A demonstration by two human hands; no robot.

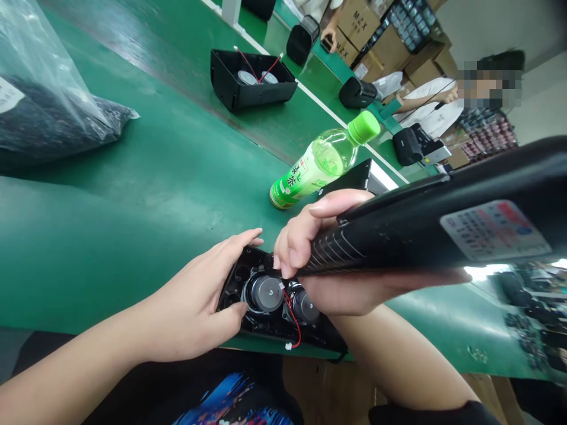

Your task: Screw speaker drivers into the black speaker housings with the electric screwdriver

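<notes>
My right hand (328,254) is wrapped around a black electric screwdriver (398,218) with a label on its body. The screwdriver points down at a black speaker panel (234,280) at the table's near edge; my hand hides its tip. Two round silver speaker drivers (268,293) sit in the panel, and a red wire with a white connector (289,346) hangs over its near edge. My left hand (199,301) grips the panel's left end, its thumb on the near side and its fingers around the far side.
Just beyond my hands, a green-capped tea bottle (305,168) stands on the green table (177,195). A black speaker housing (252,88) with two drivers lies farther back. At left is a clear bag of dark parts (48,112). Across the line sits another person (436,106).
</notes>
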